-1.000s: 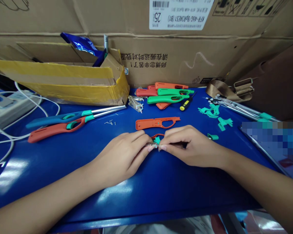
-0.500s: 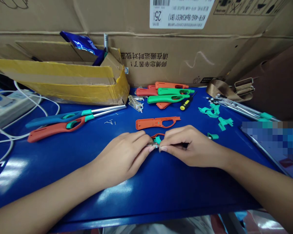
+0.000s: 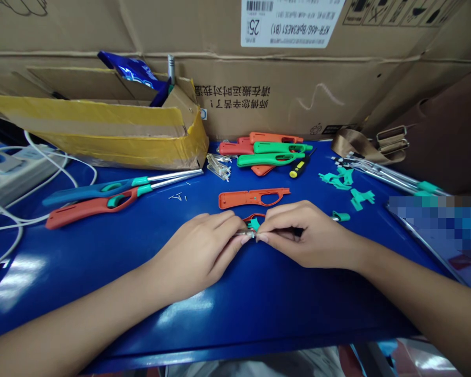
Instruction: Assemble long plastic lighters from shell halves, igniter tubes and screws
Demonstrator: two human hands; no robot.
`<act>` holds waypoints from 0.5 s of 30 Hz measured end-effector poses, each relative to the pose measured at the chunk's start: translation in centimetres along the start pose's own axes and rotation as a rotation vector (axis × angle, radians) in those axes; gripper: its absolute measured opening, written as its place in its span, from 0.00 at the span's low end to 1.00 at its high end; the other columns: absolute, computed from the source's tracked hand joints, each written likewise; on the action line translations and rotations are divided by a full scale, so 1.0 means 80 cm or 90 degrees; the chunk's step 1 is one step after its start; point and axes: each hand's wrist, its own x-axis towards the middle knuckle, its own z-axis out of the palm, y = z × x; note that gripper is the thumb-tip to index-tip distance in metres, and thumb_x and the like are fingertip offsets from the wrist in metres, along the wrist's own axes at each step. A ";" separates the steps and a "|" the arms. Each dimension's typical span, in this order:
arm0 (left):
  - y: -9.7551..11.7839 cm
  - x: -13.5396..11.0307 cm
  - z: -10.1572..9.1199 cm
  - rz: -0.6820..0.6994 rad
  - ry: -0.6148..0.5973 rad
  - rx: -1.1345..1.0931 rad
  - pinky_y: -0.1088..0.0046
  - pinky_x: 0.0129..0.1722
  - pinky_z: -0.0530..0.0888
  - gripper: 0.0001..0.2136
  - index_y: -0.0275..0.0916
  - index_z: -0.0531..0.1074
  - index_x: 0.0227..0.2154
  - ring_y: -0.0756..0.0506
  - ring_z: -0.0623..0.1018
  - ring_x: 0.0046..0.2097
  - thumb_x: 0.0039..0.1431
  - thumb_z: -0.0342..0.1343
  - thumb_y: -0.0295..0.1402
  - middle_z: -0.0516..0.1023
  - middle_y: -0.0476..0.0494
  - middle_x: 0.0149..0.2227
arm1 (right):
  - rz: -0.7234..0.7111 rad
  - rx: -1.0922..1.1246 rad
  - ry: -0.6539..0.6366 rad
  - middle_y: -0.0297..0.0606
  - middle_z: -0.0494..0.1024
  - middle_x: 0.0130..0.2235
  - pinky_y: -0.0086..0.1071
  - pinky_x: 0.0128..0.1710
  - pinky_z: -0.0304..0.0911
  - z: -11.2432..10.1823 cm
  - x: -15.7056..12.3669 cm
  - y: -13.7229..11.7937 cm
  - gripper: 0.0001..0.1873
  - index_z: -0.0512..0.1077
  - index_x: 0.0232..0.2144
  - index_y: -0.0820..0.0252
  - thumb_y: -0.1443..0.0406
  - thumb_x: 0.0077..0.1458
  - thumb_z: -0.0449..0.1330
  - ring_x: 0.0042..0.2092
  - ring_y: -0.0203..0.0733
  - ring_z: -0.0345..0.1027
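Note:
Over the middle of the table, my left hand (image 3: 204, 251) pinches a small clear lighter fuel tank (image 3: 241, 232), mostly covered by its fingers. My right hand (image 3: 306, 235) is closed at the tank's white-tipped end, thumb against forefinger; whatever sits between them is too small to name. Just behind the fingertips, a green trigger piece (image 3: 254, 224) shows against an orange-red lighter shell half (image 3: 255, 215), partly hidden by both hands. Farther back lies another orange shell half (image 3: 239, 199), its hollow side up. A metal tube with a green end (image 3: 341, 216) pokes out beyond my right hand.
Assembled lighters (image 3: 94, 208) and small screws (image 3: 176, 197) lie left. Behind are stacked shells (image 3: 272, 158), clear tanks (image 3: 219, 166) and a yellow-black screwdriver (image 3: 297, 168). Green triggers (image 3: 361, 198) and metal tubes (image 3: 392, 175) lie right. A taped carton (image 3: 141, 149) and white cables (image 3: 76, 162) border the left.
Both hands stay almost in place, still meeting at the clear tank. My right fingertips have shifted very slightly; the things on the table have not moved.

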 end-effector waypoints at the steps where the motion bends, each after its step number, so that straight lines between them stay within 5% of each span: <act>1: 0.000 0.000 0.000 -0.007 0.004 -0.012 0.64 0.42 0.70 0.12 0.39 0.70 0.44 0.43 0.77 0.42 0.75 0.43 0.37 0.77 0.46 0.43 | 0.000 -0.003 0.017 0.31 0.72 0.26 0.26 0.25 0.57 0.001 0.000 0.000 0.09 0.81 0.32 0.63 0.70 0.62 0.60 0.25 0.29 0.60; 10: 0.002 0.000 -0.005 -0.053 0.021 -0.082 0.66 0.41 0.69 0.14 0.39 0.70 0.42 0.44 0.76 0.41 0.76 0.41 0.36 0.76 0.45 0.41 | -0.067 0.002 0.153 0.38 0.78 0.32 0.26 0.23 0.57 0.007 0.000 0.005 0.06 0.80 0.36 0.66 0.71 0.61 0.62 0.25 0.29 0.61; 15: 0.001 0.000 -0.005 -0.052 0.026 -0.086 0.66 0.41 0.69 0.14 0.38 0.71 0.41 0.44 0.76 0.40 0.76 0.41 0.37 0.76 0.47 0.39 | -0.140 -0.045 0.164 0.39 0.81 0.35 0.25 0.34 0.66 0.005 0.000 0.006 0.07 0.81 0.38 0.64 0.74 0.62 0.62 0.34 0.32 0.72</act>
